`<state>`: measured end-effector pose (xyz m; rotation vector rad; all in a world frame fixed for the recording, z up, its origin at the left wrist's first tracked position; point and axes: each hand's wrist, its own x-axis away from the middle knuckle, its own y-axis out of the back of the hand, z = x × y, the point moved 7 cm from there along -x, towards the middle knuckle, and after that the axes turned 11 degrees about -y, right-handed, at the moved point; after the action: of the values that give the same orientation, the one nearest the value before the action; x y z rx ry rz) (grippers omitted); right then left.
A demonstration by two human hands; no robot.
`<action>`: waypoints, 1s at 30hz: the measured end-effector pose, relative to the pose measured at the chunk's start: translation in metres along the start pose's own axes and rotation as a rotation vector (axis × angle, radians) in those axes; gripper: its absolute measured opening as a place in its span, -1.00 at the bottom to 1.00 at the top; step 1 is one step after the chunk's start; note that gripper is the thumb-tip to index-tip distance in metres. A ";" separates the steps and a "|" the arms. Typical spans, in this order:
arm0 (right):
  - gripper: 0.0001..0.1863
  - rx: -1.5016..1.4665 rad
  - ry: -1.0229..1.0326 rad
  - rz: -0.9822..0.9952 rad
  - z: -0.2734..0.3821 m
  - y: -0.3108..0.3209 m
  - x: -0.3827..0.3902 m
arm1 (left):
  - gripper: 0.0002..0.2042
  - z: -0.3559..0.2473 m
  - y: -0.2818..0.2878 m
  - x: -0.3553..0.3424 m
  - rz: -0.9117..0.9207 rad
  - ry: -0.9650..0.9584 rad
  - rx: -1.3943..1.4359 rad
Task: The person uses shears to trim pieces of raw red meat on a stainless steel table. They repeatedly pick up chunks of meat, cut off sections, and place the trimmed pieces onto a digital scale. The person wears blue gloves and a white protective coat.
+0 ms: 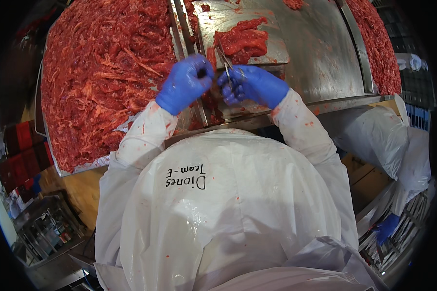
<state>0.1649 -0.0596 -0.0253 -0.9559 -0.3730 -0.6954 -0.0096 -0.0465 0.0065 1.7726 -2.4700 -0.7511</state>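
My right hand point(252, 85), in a blue glove, is closed on what look like metal scissors point(225, 60). Their narrow blades point away from me, against the left end of a red piece of meat point(243, 41). That piece lies on a pale cutting board point(277, 51). Just left of the scissors, my blue-gloved left hand point(187, 82) is curled closed near the board's near left corner. Whatever its fingers may pinch is hidden. Below the hands, scraps of red meat point(213, 109) lie along the table's near edge.
A big heap of red meat point(107, 82) fills a bin on the left, beside a metal rail point(182, 29). The steel table point(320, 48) reaches right to a raised metal edge point(359, 43), with more meat point(374, 43) beyond. Another person's blue-gloved hand point(387, 228) shows at lower right.
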 end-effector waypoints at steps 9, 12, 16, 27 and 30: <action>-0.69 0.578 -0.296 0.094 -0.065 0.001 -0.020 | -0.71 0.071 0.082 0.060 0.275 0.308 -0.963; -0.67 0.633 -0.010 0.025 -0.053 0.012 0.027 | -0.55 0.056 0.123 0.077 -0.167 0.174 -0.783; -0.73 0.390 0.141 -0.319 -0.026 0.088 0.098 | -0.45 0.123 0.147 0.109 -0.171 0.451 -0.652; -0.70 0.512 0.460 -0.344 0.069 0.046 0.018 | -0.41 -0.005 -0.028 -0.071 0.041 -0.231 -0.166; -0.65 0.666 0.562 -0.337 0.049 0.004 0.021 | -0.49 0.019 0.024 -0.055 -0.238 -0.140 -0.065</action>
<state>0.1830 -0.0246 0.0109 -0.0458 -0.2371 -1.0230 -0.0172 0.0155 0.0134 2.0817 -2.3083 -0.9902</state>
